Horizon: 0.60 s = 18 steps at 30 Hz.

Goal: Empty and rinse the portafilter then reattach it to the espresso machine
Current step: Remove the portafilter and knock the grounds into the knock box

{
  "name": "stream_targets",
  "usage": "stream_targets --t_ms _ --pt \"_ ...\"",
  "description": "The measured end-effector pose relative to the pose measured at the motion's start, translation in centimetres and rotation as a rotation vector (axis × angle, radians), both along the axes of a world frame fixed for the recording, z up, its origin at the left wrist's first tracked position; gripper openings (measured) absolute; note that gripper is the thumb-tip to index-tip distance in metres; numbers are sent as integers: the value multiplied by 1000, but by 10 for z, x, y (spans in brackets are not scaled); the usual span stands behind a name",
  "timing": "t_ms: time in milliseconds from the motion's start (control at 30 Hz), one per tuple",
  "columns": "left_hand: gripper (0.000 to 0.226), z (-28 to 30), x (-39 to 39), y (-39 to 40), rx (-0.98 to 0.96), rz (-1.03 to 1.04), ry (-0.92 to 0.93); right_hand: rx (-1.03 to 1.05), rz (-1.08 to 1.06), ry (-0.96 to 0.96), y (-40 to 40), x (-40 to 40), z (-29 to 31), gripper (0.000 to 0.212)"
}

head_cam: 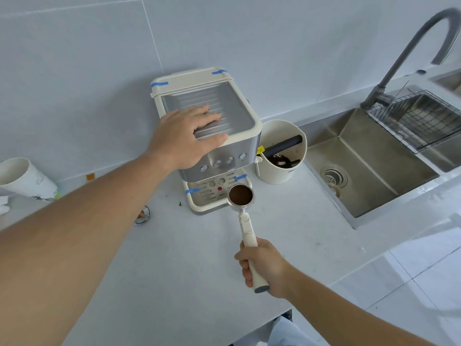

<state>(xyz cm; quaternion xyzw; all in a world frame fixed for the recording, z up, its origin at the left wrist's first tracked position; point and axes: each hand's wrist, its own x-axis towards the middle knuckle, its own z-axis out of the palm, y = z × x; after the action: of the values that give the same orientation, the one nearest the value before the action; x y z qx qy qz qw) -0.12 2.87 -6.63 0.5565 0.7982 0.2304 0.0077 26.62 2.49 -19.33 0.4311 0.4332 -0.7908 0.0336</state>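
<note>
The cream and steel espresso machine (pixel 232 136) stands on the white counter against the wall. My left hand (pixel 184 138) lies flat on its ribbed top, fingers spread, holding nothing. My right hand (pixel 264 267) grips the cream handle of the portafilter (pixel 240 196). The portafilter is off the machine, level, its basket full of dark coffee grounds, hovering over the front right corner of the drip tray (pixel 207 196).
A cream knock box (pixel 283 151) with a dark bar and spent grounds stands right of the machine. Further right is a steel sink (pixel 369 171) with a grey tap (pixel 409 53) and wire rack (pixel 419 118). A paper cup (pixel 25 181) lies at the left.
</note>
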Motion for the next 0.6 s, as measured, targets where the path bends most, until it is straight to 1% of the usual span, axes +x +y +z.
stream_targets --t_ms 233,433,600 --pt "60 5 6 -2 -34 32 7 25 92 34 48 33 13 20" --pt "64 12 12 0 -107 53 26 -7 74 88 95 53 18 22" --pt "61 16 19 -1 -147 75 43 0 84 120 136 62 20 22"
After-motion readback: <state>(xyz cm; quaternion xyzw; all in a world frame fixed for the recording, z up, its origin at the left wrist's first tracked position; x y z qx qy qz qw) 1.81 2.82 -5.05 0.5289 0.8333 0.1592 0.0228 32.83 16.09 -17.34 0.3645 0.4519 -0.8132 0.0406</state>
